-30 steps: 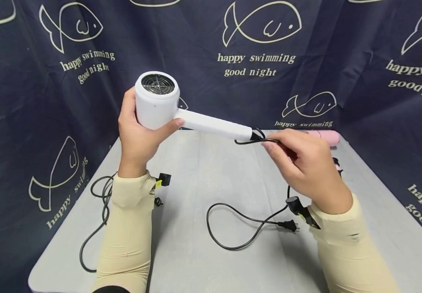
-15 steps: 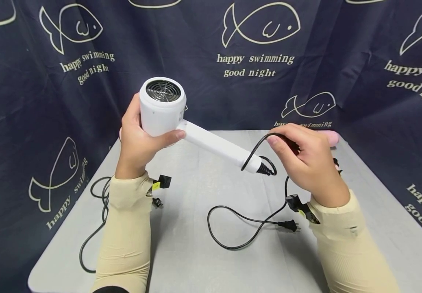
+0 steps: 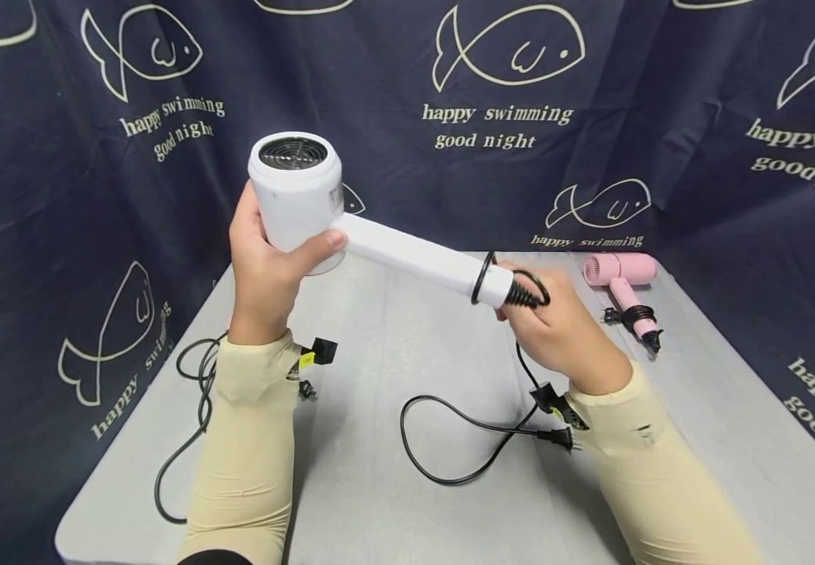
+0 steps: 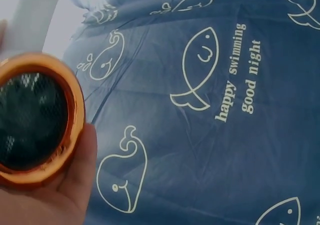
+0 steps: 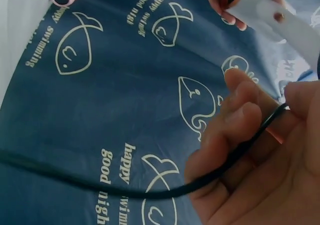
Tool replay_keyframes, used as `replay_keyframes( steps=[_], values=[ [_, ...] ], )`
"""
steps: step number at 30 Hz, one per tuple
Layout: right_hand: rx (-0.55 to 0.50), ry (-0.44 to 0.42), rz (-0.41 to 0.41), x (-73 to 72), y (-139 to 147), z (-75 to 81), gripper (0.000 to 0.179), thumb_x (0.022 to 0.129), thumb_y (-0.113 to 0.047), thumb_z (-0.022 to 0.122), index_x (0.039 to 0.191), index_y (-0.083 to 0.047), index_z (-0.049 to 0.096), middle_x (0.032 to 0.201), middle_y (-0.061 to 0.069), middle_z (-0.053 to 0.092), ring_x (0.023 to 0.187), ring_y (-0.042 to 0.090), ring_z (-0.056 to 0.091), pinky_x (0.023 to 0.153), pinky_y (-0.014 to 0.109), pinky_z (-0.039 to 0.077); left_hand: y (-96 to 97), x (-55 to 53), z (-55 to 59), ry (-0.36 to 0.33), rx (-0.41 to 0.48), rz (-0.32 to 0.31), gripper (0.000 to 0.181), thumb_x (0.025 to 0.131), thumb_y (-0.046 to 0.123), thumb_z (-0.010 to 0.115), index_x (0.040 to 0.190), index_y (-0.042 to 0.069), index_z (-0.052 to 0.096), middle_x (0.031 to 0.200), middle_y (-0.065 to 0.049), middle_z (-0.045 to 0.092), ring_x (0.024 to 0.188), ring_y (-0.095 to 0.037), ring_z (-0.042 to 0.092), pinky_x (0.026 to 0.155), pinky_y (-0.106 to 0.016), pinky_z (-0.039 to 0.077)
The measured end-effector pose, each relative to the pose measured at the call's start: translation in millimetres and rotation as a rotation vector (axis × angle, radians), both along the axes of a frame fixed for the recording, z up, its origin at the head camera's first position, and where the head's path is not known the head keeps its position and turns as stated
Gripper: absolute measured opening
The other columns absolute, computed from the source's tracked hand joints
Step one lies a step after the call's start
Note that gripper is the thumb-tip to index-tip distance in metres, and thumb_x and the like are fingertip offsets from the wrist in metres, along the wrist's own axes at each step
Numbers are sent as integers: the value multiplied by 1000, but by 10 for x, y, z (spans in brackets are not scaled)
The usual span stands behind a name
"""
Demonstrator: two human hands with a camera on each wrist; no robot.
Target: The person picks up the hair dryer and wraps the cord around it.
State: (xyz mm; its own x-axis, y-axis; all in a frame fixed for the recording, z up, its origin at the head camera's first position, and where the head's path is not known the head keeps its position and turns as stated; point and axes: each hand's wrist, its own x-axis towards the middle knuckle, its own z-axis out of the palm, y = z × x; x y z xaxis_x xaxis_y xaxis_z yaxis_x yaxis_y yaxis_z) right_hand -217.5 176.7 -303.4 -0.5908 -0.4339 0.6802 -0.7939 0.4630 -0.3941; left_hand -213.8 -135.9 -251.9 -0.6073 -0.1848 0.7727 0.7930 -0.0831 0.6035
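Up above the table, my left hand (image 3: pixel 269 267) grips a white hair dryer (image 3: pixel 301 188) around its round head, thumb by the handle joint. The dark grille faces up and the handle slopes down to the right. In the left wrist view the other end shows a copper-coloured ring (image 4: pixel 77 100). My right hand (image 3: pixel 552 326) is at the handle's tip, its fingers curled round the black cord (image 5: pixel 150 192), which crosses the palm. One loop of cord circles the handle end. The rest hangs to the table and ends in a two-pin plug (image 3: pixel 556 437).
A pink hair dryer (image 3: pixel 626 269), its cord wound round the handle, lies at the table's back right. Loose black cord (image 3: pixel 204 377) lies along the left side, partly behind the left sleeve (image 3: pixel 248 455), near another plug (image 3: pixel 306 389). Dark fish-print curtains (image 3: pixel 379 94) enclose the table (image 3: pixel 379 502).
My right hand has moved left and down to beneath the handle tip, bringing the cord into a loop around it. The dryer dipped, then rose again. The pink dryer has come into full view.
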Motion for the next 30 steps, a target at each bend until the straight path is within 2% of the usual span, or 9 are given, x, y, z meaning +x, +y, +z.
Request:
replay_keyframes(
  steps=[5,8,11,14,21,23,26,30],
  values=[
    [89,-5,21,13,-98,-55,15,107,-15,52,101,-18,65,71,-12,53,62,4,49,60,20,42,-3,-86,-36,-10,101,22,59,71,-4,83,125,3,63,113,-13,68,102,-30,64,88,-37,53],
    [129,-17,21,26,-147,-83,10,108,-22,53,102,-21,61,70,-13,48,58,3,47,55,21,40,-18,-151,-76,-28,124,35,59,71,-3,84,126,4,62,114,-13,68,102,-30,64,88,-37,53],
    [166,-14,-15,35,-183,-106,7,107,-25,54,103,-22,58,67,-14,46,55,3,45,54,22,40,-17,-181,-97,-48,121,40,61,71,-2,85,127,5,62,115,-14,68,102,-30,64,87,-38,53],
    [206,-7,-48,41,-209,-117,7,106,-26,54,105,-21,58,66,-14,46,54,3,44,55,23,42,11,-149,-88,-71,117,58,61,70,-1,86,126,6,63,115,-13,68,102,-30,64,88,-37,53],
    [268,-48,-68,90,-265,-106,18,106,-33,54,111,-16,57,70,-15,52,55,3,46,60,24,46,103,-27,-42,-106,83,158,61,71,5,88,126,8,61,115,-8,67,103,-26,63,91,-35,51],
    [279,-59,-71,104,-281,-110,20,106,-33,55,113,-14,55,73,-15,54,58,3,47,63,25,46,126,-28,-41,-96,68,189,64,70,6,88,128,7,60,118,-8,65,105,-26,62,93,-35,51],
    [286,-73,-77,123,-299,-119,15,107,-29,55,109,-14,54,75,-14,56,59,4,49,62,26,47,165,-50,-50,-85,55,225,69,69,5,89,131,7,58,122,-7,63,107,-25,61,94,-35,50],
    [246,-83,-80,152,-298,-111,10,107,-24,54,100,-17,54,73,-15,58,57,2,51,57,25,46,224,-85,-78,-69,31,237,73,69,3,90,133,5,56,124,-7,62,108,-25,61,94,-36,49]
  ],
)
